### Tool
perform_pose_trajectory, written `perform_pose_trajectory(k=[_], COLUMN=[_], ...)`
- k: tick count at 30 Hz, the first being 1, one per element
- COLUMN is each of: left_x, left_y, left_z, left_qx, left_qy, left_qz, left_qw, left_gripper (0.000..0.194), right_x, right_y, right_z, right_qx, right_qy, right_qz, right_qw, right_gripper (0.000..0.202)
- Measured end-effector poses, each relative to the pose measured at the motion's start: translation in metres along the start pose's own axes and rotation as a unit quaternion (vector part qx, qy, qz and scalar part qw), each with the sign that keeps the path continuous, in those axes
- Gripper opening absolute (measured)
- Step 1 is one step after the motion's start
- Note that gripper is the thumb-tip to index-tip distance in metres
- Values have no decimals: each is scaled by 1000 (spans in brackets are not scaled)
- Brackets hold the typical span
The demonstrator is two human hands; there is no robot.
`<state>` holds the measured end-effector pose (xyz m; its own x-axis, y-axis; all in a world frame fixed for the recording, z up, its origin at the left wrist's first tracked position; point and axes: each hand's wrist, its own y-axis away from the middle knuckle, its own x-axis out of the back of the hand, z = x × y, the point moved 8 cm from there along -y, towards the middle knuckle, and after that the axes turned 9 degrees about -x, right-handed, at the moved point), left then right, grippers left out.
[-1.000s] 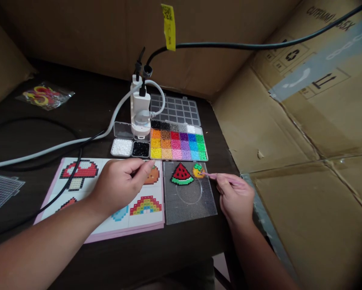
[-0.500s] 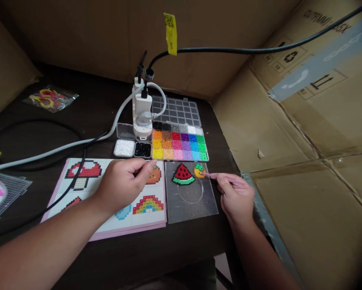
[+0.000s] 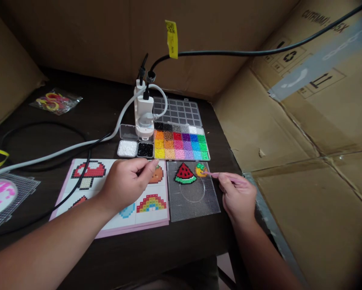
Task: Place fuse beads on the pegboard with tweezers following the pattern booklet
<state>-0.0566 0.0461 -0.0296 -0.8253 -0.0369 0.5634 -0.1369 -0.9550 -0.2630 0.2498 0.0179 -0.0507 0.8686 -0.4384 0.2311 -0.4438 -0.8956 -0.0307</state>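
gripping tweezers [image 3: 213, 175] near bead-filled box [image 3: 208, 151]

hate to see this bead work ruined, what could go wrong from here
The pink tweezers in the right hand are at the small orange fruit, so a slip might damage it. The open bead case sits just behind the pegboard; a bump could mix its colours. A black cable crosses the pattern sheet near the left hand, which might snag it.

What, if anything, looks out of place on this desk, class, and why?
The thin black cable looks out of place: it runs across the pattern sheet, over the printed mushroom, hiding part of the design. The power strip also looks odd, crowded close beside the bead case.
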Motion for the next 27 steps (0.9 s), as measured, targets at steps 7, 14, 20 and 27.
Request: perform_pose_trajectory(k=[7, 14, 20, 27], left_x=[-1, -2, -5, -9], left_y=[0, 0, 1, 2], left_z=[-1, -2, -4, -9], left_qx=[-2, 7, 10, 15], left_qy=[1, 15, 38, 65], left_qz=[0, -4, -13, -13], left_qw=[1000, 1000, 999, 998], left_gripper=[45, 46, 46, 47], right_x=[-1, 1, 1, 5], right_y=[0, 0, -4, -20], right_z=[-2, -2, -5, -38], right_qx=[10, 2, -31, -19], right_qy=[22, -5, -94, -131], right_qz=[3, 16, 21, 59], right_qw=[1000, 1000, 995, 989], right_gripper=[21, 21, 17, 21])
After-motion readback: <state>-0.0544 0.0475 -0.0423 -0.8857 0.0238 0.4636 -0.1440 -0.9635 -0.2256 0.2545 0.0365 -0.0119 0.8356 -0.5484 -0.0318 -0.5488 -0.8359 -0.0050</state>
